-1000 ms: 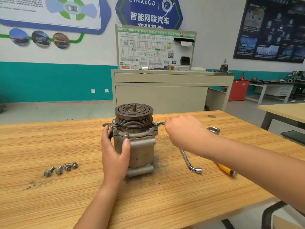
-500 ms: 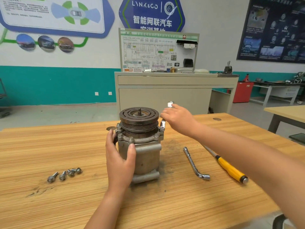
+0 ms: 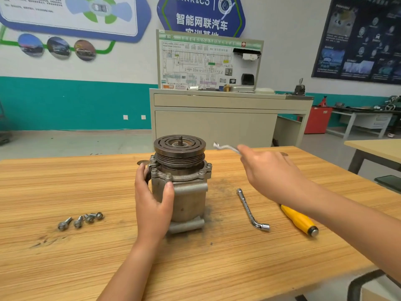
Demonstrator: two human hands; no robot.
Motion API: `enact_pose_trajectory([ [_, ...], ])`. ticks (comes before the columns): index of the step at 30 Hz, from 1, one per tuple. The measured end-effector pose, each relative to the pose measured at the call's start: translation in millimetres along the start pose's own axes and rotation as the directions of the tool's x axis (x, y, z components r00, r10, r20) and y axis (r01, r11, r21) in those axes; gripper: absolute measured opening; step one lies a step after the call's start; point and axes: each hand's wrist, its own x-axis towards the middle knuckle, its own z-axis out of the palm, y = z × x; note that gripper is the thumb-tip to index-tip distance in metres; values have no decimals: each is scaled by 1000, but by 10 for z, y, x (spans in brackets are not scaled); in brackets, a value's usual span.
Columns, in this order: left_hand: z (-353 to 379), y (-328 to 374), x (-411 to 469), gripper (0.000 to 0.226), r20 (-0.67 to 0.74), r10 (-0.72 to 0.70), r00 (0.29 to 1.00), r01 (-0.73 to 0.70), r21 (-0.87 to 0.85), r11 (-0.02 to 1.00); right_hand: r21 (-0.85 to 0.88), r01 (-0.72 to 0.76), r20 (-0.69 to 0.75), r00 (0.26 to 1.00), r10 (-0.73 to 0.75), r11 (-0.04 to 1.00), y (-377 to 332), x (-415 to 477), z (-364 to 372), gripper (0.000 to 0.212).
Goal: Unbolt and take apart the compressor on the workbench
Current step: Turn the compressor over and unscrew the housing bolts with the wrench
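Observation:
The grey compressor (image 3: 186, 192) stands upright on the wooden workbench (image 3: 65, 257), its dark grooved pulley (image 3: 179, 151) on top. My left hand (image 3: 152, 198) grips the compressor body from the left, thumb across its front. My right hand (image 3: 269, 170) is lifted to the right of the pulley and holds a small silver wrench (image 3: 225, 147), whose blurred head points toward the compressor without touching it. Several bolts ring the flange below the pulley.
Several loose bolts (image 3: 81, 220) lie on the bench at left. An L-shaped socket wrench (image 3: 251, 209) and a yellow-handled screwdriver (image 3: 299, 220) lie at right. A beige training cabinet (image 3: 217, 118) stands behind the bench; another table (image 3: 373, 148) is at far right.
My right hand lifted the wrench off the flange bolt and swung it up and to the right, away from the compressor. My left hand stayed gripping the body.

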Motion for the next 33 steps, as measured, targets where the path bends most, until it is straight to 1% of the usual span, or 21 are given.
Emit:
enact_pose_trajectory([
  [3,-2,2,-5,69,1,-2,1000,2,-5,1000,-81,-2,138,990,13,997,-70,-97,-22,40],
  [6,1,-7,3,71,-10,-8,1000,8,-13,1000,-117,15,195,981,8,993,-154,-43,4,53],
  [8,8,-1,5,69,-15,-12,1000,12,-17,1000,-138,34,216,976,-3,990,-215,2,36,56],
  [11,13,7,5,68,-17,-13,1000,13,-21,1000,-202,87,249,968,-35,975,-342,44,13,46],
  [14,8,5,7,71,-18,-19,1000,19,-20,1000,-280,156,332,941,-57,947,-479,102,-92,38],
  [17,2,8,8,73,-15,-20,1000,20,-19,1000,-306,172,373,926,-48,936,-530,184,-168,21],
  [18,3,14,8,73,-11,-20,1000,20,-21,1000,-313,171,377,925,-43,934,-523,207,-179,18],
  [21,5,30,7,72,-7,-18,1000,17,-23,1000,-322,186,384,922,-51,928,-483,238,-183,20],
  [24,2,29,6,73,-4,-20,1000,20,-21,1000,-354,263,380,917,-119,898,-430,236,-190,20],
  [26,0,33,3,72,1,-20,1000,20,-21,1000,-371,302,377,913,-155,878,-357,250,-177,25],
  [30,4,32,5,72,4,-20,1000,21,-23,1000,-302,248,382,916,-121,920,-192,301,-101,24],
  [33,7,19,6,74,0,-25,1000,25,-15,1000,-263,243,364,921,-137,934,-143,295,-23,22],
])
